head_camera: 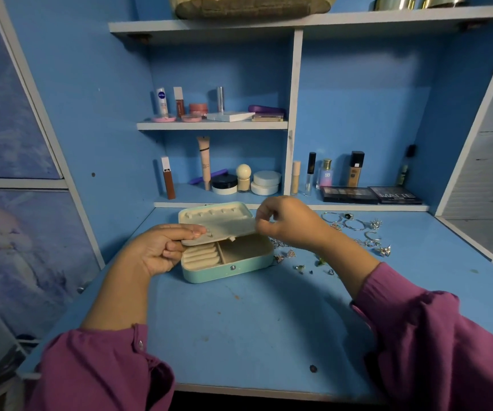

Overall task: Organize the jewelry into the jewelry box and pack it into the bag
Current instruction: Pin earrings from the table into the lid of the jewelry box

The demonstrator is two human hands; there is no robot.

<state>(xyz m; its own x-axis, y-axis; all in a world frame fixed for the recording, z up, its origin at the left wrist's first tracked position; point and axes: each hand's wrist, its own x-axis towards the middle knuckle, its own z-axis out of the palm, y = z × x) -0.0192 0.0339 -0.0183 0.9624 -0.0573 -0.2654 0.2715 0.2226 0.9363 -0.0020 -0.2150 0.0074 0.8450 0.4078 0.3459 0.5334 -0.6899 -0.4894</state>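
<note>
Head view. Mint-green jewelry box [227,269] sits open on the blue desk [254,330], near the back edge, just in front of the makeup shelf [298,206]. Its lid [209,209] leans back, showing a row of hooks. A cream inner flap [224,228] is lifted above the lower tray, which has ring rolls on the left and an open compartment on the right.

Left hand [157,252] pinches the flap's left edge between thumb and curled fingers. Right hand [283,222] is at the flap's right corner, fingers curled in a pinch; whether it holds the flap, a small piece of jewelry, or both, I cannot tell at this size.

Loose jewelry [354,229] lies scattered on the desk to the right of the box: hoops, rings, and small earrings [286,255] just beside the box's right end. No bag in view.

Handling, as a judgement: the box looks light and rigid, best gripped across its two long sides once snapped shut. The flap looks thin and bendable, so hold it by the edges. The small pieces are light, slippery and easily dropped; take them one at a time by fingertip pinch. Hoops may tangle.
</note>
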